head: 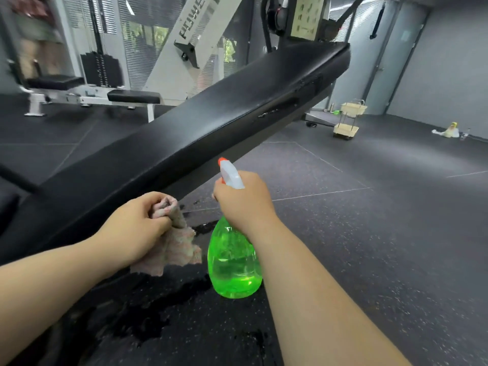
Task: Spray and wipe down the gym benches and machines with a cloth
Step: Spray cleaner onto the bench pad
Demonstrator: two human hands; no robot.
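We've got a translucent green plastic spray bottle (233,260), white trigger head, orange nozzle, liquid low in the base, upright in our right hand (243,199). Nozzle points at the long black padded vinyl bench (211,120), which runs diagonally from lower left to upper right. Crumpled pinkish-grey cloth (174,249) bunched in our left hand (137,223), hanging beside the bench edge.

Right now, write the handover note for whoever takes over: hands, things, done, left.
Left hand grips the crumpled cloth by the bench pad's near end.
Right hand grips the green spray bottle by its neck, nozzle toward the pad.
Done: wet patches on the floor under the pad suggest spraying has happened; wiping cannot be judged.
Left: probably wipe this pad, then the flat bench at far left.
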